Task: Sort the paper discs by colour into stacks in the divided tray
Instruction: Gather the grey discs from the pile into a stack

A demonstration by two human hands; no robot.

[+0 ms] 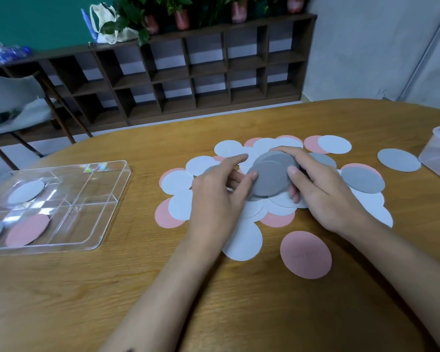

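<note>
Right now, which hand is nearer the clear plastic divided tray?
Left. The left hand, gripping the grey paper discs, is right of the clear plastic divided tray; the right hand grips them farther right.

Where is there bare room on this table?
Bare table lies between the divided tray and the disc pile, and nearer, in front of the tray. Crowded: the pile, where left hand and right hand hold grey discs.

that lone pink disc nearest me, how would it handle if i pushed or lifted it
The pink disc lies flat on the wooden table, so a push would probably slide it, not roll it. It looks paper-thin: likely very light, bendable, and its edge may be hard to catch.
</note>
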